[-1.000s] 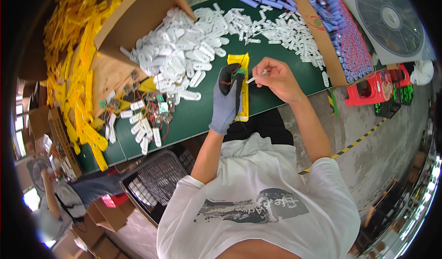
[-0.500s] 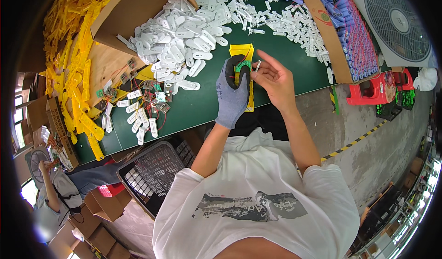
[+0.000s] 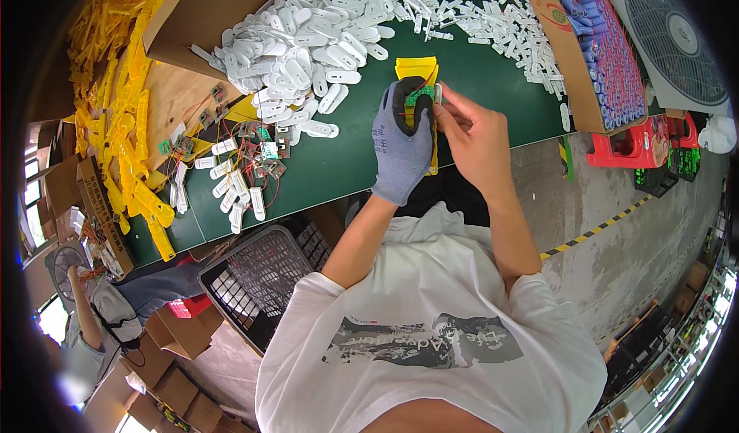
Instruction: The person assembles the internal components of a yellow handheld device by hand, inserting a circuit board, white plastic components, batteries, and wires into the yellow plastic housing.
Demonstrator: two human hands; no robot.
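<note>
My left hand (image 3: 402, 148), in a grey glove with black fingertips, is closed around a green circuit board (image 3: 420, 93) and the long yellow plastic casing (image 3: 416, 68) beneath it. A red wire runs by the board. My bare right hand (image 3: 479, 139) has its thumb and fingers pinched on a small white plastic part (image 3: 438, 94), which sits against the board's right edge. The fingers cover most of this part. Between my arms the near end of the yellow casing shows below the glove.
On the green table (image 3: 362, 148) lie a heap of white oval covers (image 3: 300, 56), small white parts (image 3: 516, 44), wired boards (image 3: 265, 152) and yellow casings (image 3: 135, 125). A carton of purple cylindrical cells (image 3: 608, 79) stands at right, near a fan (image 3: 677, 33). Below is a black crate (image 3: 254, 279).
Both hands and the yellow casing have shifted slightly right in the picture. My right fingers have closed in, and the white part now meets the board's edge instead of standing apart.
</note>
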